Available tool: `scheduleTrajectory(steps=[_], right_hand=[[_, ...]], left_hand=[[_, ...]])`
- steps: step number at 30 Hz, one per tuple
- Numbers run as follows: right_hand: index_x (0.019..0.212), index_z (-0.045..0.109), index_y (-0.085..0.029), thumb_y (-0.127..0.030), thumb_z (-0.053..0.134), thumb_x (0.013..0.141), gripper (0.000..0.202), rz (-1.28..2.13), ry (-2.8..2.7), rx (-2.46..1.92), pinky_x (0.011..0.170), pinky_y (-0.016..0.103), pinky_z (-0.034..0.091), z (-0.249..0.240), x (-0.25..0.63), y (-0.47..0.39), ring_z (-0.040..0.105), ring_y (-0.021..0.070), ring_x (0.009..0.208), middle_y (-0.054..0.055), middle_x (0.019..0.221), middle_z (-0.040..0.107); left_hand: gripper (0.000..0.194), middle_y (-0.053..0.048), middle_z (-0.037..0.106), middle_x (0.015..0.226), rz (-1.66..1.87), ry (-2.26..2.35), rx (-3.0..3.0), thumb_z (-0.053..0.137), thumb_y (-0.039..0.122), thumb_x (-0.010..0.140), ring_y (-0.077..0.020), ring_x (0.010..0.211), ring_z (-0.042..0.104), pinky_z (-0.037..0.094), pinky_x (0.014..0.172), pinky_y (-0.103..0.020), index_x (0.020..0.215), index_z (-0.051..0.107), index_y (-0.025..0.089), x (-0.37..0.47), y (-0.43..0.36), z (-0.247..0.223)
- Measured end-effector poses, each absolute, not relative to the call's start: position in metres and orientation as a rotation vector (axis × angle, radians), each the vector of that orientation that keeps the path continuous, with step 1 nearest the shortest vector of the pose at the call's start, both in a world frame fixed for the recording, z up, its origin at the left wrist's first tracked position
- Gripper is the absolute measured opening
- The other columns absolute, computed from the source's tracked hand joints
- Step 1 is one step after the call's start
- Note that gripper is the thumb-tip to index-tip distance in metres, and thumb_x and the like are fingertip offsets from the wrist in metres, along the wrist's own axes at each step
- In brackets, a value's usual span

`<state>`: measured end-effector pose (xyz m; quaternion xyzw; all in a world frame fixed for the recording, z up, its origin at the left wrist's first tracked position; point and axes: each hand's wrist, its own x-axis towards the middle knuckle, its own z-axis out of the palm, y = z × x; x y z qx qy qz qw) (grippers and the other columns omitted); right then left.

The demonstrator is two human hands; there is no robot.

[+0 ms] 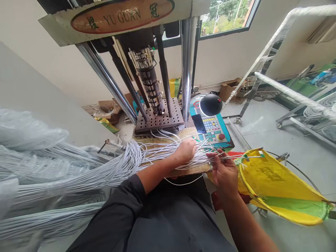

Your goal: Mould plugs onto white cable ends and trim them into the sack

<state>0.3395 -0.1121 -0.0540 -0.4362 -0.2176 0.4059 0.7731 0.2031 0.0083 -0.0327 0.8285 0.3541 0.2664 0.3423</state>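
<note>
A thick bundle of thin white cables [131, 157] runs from the left and lies across the cardboard-covered worktop [168, 173] in front of me. My left hand [187, 150] rests on the cables near their right ends, its fingers curled down over them; the fingertips are partly hidden. On the right, my right hand [224, 171] pinches a few white cables between thumb and fingers. Their ends stick out to the right, with a small green and white piece [246, 157] along them. Several loose cable ends lie between the two hands.
Behind the cables stands a press with a perforated metal plate [160, 115] and chrome columns [187, 70]. A teal control panel [215, 129] with a red button and a black lamp [210, 105] stand to its right. A yellow bag [278, 182] hangs open at right. White-wrapped racks [294, 94] stand beyond.
</note>
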Motion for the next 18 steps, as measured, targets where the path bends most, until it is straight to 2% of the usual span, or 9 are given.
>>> scheduleTrajectory(steps=[3,6,8,11,13,15,16,18], right_hand=[[0.11,0.072,-0.025,-0.033,0.08,0.084,0.029,0.818,-0.532,-1.016,0.104,0.048,0.053,-0.055,0.336,-0.114,0.075,0.0215,0.097,0.003,0.096,0.079],[0.115,0.073,-0.024,-0.036,0.079,0.085,0.033,0.866,-0.656,-1.125,0.098,0.049,0.056,-0.046,0.338,-0.118,0.073,0.0272,0.105,0.009,0.112,0.078],[0.125,0.071,-0.025,-0.037,0.079,0.084,0.043,1.03,-0.755,-1.139,0.098,0.049,0.057,-0.04,0.346,-0.123,0.07,0.0302,0.114,0.012,0.13,0.072],[0.141,0.061,-0.03,-0.045,0.086,0.075,0.073,1.344,-0.825,-0.961,0.103,0.051,0.054,-0.037,0.369,-0.134,0.06,0.0351,0.131,0.013,0.15,0.057],[0.144,0.057,-0.029,-0.068,0.078,0.072,0.085,1.435,-0.742,-0.849,0.102,0.054,0.054,-0.037,0.387,-0.139,0.057,0.0379,0.134,0.015,0.151,0.056],[0.139,0.06,-0.029,-0.086,0.054,0.078,0.084,1.336,-0.588,-0.843,0.098,0.056,0.056,-0.035,0.399,-0.138,0.061,0.0372,0.13,0.016,0.145,0.061],[0.135,0.062,-0.03,-0.088,0.044,0.082,0.08,1.242,-0.521,-0.862,0.097,0.056,0.056,-0.032,0.403,-0.136,0.063,0.0356,0.127,0.014,0.141,0.064],[0.123,0.068,-0.031,-0.078,0.043,0.09,0.063,1.076,-0.454,-0.915,0.094,0.052,0.058,-0.026,0.406,-0.127,0.068,0.0319,0.12,0.01,0.132,0.07]], left_hand=[[0.024,-0.009,0.071,0.095,0.625,0.809,2.038,0.068,0.04,0.091,-0.0247,0.096,0.064,0.048,0.091,-0.035,0.09,0.072,0.017,0.196,-0.007,-0.019],[0.038,-0.005,0.07,0.084,0.27,0.51,1.712,0.07,0.054,0.088,-0.0176,0.076,0.063,0.048,0.074,-0.029,0.093,0.071,0.016,0.196,-0.025,-0.012],[0.047,-0.002,0.065,0.074,0.141,0.414,1.501,0.069,0.061,0.087,-0.0116,0.062,0.055,0.044,0.064,-0.026,0.087,0.067,0.014,0.198,-0.036,-0.011],[0.055,0.003,0.053,0.063,0.21,0.451,1.312,0.07,0.068,0.083,-0.0067,0.054,0.044,0.034,0.054,-0.022,0.082,0.062,0.013,0.2,-0.051,-0.016],[0.055,0.005,0.05,0.06,0.272,0.5,1.24,0.07,0.068,0.082,-0.0062,0.051,0.041,0.031,0.051,-0.021,0.086,0.063,0.013,0.199,-0.06,-0.022],[0.054,0.006,0.05,0.058,0.263,0.535,1.222,0.068,0.067,0.084,-0.0063,0.05,0.04,0.03,0.049,-0.021,0.092,0.065,0.013,0.196,-0.069,-0.03],[0.053,0.006,0.051,0.058,0.241,0.551,1.231,0.066,0.066,0.085,-0.0064,0.049,0.041,0.029,0.048,-0.021,0.094,0.065,0.013,0.195,-0.073,-0.034],[0.052,0.006,0.053,0.059,0.196,0.578,1.259,0.064,0.064,0.087,-0.0066,0.048,0.042,0.029,0.047,-0.02,0.097,0.066,0.013,0.193,-0.08,-0.04]])
